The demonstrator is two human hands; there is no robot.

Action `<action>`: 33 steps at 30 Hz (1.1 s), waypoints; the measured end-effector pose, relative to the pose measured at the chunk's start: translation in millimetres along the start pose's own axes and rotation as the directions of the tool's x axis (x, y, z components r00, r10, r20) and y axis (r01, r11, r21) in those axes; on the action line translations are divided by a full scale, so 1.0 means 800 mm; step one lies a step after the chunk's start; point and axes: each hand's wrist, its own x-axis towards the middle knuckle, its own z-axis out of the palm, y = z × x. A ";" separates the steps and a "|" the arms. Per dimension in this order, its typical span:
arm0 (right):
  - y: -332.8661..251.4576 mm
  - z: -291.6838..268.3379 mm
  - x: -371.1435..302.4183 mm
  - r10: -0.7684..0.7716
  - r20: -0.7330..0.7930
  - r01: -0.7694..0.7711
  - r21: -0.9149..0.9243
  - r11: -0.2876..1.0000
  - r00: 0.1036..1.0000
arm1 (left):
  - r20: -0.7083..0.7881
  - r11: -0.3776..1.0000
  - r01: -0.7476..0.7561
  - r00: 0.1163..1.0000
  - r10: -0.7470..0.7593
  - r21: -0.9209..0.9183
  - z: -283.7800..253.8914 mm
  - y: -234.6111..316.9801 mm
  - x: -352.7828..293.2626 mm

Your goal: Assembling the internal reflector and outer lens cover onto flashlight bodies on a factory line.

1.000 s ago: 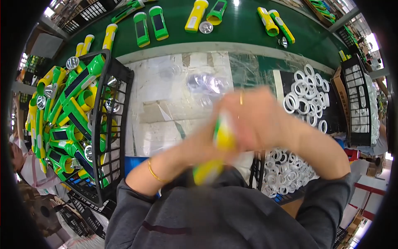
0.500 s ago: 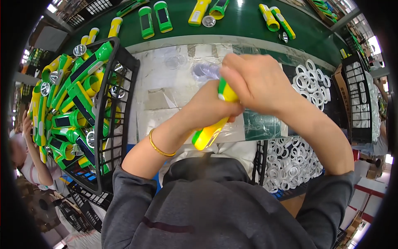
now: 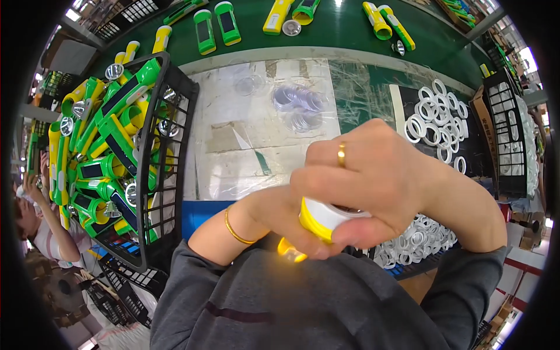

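Close to my chest I hold a yellow flashlight [image 3: 312, 223] with a white ring [image 3: 328, 216] around its head end. My left hand [image 3: 277, 211] is wrapped round the flashlight's body and hides most of it; a bit of yellow [image 3: 290, 251] shows below that hand. My right hand [image 3: 370, 172] closes over the white ring end, fingers on top and thumb beneath. Beyond my hands on the worktop lie clear round discs [image 3: 296, 100] in overlapping heaps. White rings [image 3: 438, 114] are spread on a dark sheet at the right.
At my left stands a black crate [image 3: 178, 137] heaped with green and yellow flashlights [image 3: 105, 134]. A green conveyor belt [image 3: 350, 32] with more flashlights runs along the back. Many white rings [image 3: 414, 242] fill a low crate at right. Another person [image 3: 44, 224] is at far left.
Both hands have brought the flashlight down toward my chest and turned it. Its white-ringed end now faces up to the right. The clear discs are uncovered.
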 end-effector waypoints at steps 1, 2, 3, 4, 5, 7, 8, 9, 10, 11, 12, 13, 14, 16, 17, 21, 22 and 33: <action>0.008 0.008 -0.004 -0.002 0.002 0.002 0.004 1.000 1.000 | -0.095 0.974 -0.067 0.991 0.089 0.214 0.003 -0.006 0.003; 0.024 0.022 -0.018 0.311 -0.028 -0.309 -0.239 0.921 0.950 | -0.155 0.900 -0.112 0.969 0.193 0.422 0.008 -0.012 0.012; 0.033 0.033 -0.025 0.580 -0.127 -0.569 -0.443 0.693 0.805 | -0.191 0.782 -0.130 0.933 0.304 0.610 0.015 -0.012 0.019; 0.038 0.047 -0.027 0.794 -0.105 -0.738 -0.459 0.495 0.598 | -0.357 0.585 0.164 0.905 0.231 0.795 0.022 -0.008 0.025; 0.041 0.044 -0.019 0.791 -0.114 -0.736 -0.464 0.493 0.601 | -0.353 0.580 0.157 0.904 0.241 0.799 0.012 -0.015 0.031; 0.036 0.042 -0.010 0.851 -0.056 -0.788 -0.412 0.457 0.522 | -0.045 0.230 -0.082 0.866 0.497 0.970 -0.008 -0.045 0.028; 0.029 0.036 -0.010 0.853 -0.053 -0.790 -0.411 0.455 0.519 | -0.046 0.234 -0.083 0.868 0.495 0.969 -0.010 -0.046 0.025; 0.019 0.027 -0.010 0.828 0.004 -0.789 -0.304 0.535 0.560 | -0.183 0.491 -0.063 0.881 0.437 0.869 -0.012 -0.044 0.022; 0.015 0.023 -0.012 0.795 0.057 -0.776 -0.188 0.602 0.604 | -0.303 0.710 -0.036 0.889 0.344 0.703 -0.014 -0.041 0.017; 0.026 0.022 -0.024 0.798 0.051 -0.779 -0.186 0.598 0.600 | -0.296 0.709 -0.039 0.892 0.343 0.704 -0.011 -0.022 0.016; 0.048 0.024 -0.041 0.600 -0.099 -0.608 -0.180 0.773 0.794 | -0.271 0.825 0.032 0.951 0.149 0.564 -0.004 0.006 0.012; 0.060 0.025 -0.050 0.347 -0.241 -0.398 -0.214 0.892 0.906 | -0.205 0.903 0.127 0.978 -0.044 0.411 -0.001 0.021 0.008; 0.061 0.023 -0.047 0.303 -0.135 -0.323 -0.166 0.932 0.943 | -0.056 0.940 0.209 0.978 -0.202 0.270 -0.009 0.024 0.007; 0.057 0.035 -0.030 0.547 -0.190 -0.579 -0.263 0.772 0.815 | -0.264 0.794 0.123 0.963 0.048 0.596 0.000 0.015 0.019; 0.053 0.047 -0.019 0.744 -0.268 -0.783 -0.331 0.526 0.613 | -0.345 0.526 0.128 0.876 0.338 0.841 0.006 0.004 0.024; 0.067 0.030 0.023 0.912 -0.053 -0.858 -0.366 0.361 0.406 | -0.416 0.333 0.282 0.786 0.458 0.900 -0.014 -0.008 0.039; 0.068 0.025 0.019 0.912 -0.053 -0.858 -0.366 0.361 0.406 | -0.416 0.332 0.283 0.786 0.458 0.900 -0.019 -0.006 0.035; 0.075 0.019 0.043 0.887 -0.109 -0.874 -0.265 0.408 0.448 | -0.428 0.390 0.265 0.798 0.425 0.882 -0.027 0.010 0.033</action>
